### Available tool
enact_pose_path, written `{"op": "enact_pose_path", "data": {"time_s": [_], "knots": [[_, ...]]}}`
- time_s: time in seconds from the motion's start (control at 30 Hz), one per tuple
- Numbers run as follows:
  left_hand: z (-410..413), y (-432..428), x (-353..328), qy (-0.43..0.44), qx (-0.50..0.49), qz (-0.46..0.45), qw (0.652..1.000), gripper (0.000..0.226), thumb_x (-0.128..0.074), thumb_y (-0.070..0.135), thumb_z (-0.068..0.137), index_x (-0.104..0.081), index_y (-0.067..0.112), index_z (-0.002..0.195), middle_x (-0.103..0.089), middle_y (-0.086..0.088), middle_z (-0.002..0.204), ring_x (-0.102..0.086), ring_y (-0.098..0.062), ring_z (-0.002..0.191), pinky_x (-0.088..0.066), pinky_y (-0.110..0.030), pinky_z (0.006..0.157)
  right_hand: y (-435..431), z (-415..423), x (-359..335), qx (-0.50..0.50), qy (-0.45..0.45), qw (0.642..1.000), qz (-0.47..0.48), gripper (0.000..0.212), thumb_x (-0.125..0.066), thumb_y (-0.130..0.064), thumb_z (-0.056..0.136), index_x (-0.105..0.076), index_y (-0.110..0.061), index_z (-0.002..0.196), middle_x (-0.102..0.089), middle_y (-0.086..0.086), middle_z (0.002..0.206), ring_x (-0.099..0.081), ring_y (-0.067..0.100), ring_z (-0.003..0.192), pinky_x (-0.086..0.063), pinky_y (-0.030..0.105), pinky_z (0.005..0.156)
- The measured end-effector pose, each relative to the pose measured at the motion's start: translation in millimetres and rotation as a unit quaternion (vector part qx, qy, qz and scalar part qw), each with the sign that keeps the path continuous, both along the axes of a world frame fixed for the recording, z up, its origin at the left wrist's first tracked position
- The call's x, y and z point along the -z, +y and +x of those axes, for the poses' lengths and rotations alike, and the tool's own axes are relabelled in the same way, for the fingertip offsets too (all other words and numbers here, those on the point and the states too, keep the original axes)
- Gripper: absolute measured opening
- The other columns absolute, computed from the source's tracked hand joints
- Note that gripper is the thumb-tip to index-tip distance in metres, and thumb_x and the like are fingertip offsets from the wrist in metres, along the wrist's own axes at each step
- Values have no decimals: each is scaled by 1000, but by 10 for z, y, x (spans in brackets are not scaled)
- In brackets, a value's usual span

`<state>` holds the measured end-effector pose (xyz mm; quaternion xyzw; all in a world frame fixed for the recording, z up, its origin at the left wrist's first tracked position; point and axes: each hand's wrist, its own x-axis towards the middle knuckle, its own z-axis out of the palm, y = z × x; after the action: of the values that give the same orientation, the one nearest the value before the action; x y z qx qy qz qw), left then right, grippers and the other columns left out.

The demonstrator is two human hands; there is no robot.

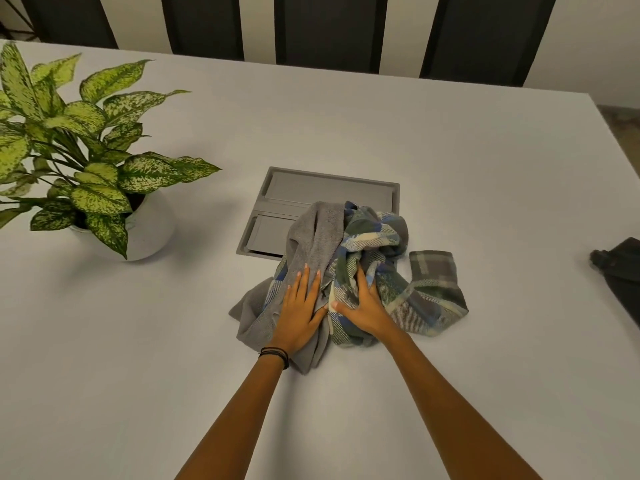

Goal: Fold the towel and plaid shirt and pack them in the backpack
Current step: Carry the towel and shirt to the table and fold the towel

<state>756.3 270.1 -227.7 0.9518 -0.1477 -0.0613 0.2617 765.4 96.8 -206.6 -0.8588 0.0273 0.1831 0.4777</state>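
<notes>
table (450,150): white, holds everything
potted plant (86,150): far left
plaid shirt (426,296): crumpled at centre, tangled with the towel
towel (311,237): grey, left of the shirt, partly over a floor-box lid (277,202)
backpack (623,268): dark corner at right edge, well apart
left hand (299,313): flat on towel, fingers straight
right hand (363,310): on shirt, fingers sunk in folds, grip unclear

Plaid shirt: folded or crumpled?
Crumpled, not folded. The plaid shirt lies bunched in a heap against the grey towel, one end trailing right, with the right hand on it.

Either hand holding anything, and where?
Left hand lies flat on the grey towel, holding nothing. Right hand sinks fingers into the bunched middle of the blue-green plaid shirt; grip unclear.
</notes>
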Motion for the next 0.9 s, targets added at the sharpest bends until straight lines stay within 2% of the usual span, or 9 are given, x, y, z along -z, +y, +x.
{"op": "enact_pose_path", "data": {"time_s": [0.23,0.37,0.5,0.63,0.8,0.83,0.9], "knots": [[54,96,-111,4,5,-11,1000,85,0,75,79,13,20,143,17,2,152,16,-11,139,6,-27,113,24,129,-72,-10,-16,1000,-2,102,-70,-32,80,6,-24,147,4,13,155,-14,30,142,-22,40,112],[11,105,-122,6,10,1,1000,87,3,76,78,11,19,144,17,2,151,10,-15,141,2,-29,114,-6,40,-81,22,-14,1000,5,102,-71,-36,78,4,-27,147,0,13,156,-17,31,141,-27,46,112],[-26,112,-120,16,-1,6,1000,85,7,74,78,11,21,143,15,2,152,0,-22,145,-4,-31,115,-21,-50,-108,45,-16,999,0,98,-68,-38,80,1,-25,148,-2,12,156,-16,30,141,-26,45,111],[-55,124,-138,20,-18,-1,1000,86,12,76,75,11,24,143,5,0,156,-6,-21,145,-13,-34,117,-41,-141,-134,47,-8,999,15,88,-66,-42,80,-11,-27,147,-13,8,155,-20,28,140,-29,44,111],[-103,154,-190,1,-29,3,1000,81,14,73,77,6,28,144,-5,-1,157,-19,-23,143,-31,-35,112,-85,-315,-164,47,-23,998,35,77,-63,-30,86,-16,-23,147,-17,4,153,-21,22,140,-26,36,111],[-125,149,-216,-6,-36,9,999,75,9,69,82,4,29,144,-7,-1,157,-24,-24,141,-37,-35,107,-85,-356,-166,53,-36,997,37,75,-63,-28,86,-18,-21,146,-19,5,153,-22,22,140,-26,35,111],[-159,140,-246,-18,-53,17,998,57,-12,53,95,-5,28,146,-12,-2,156,-38,-26,133,-49,-32,93,-71,-427,-186,67,-60,995,37,72,-62,-25,87,-20,-17,146,-23,6,152,-23,21,139,-27,33,112]]}}
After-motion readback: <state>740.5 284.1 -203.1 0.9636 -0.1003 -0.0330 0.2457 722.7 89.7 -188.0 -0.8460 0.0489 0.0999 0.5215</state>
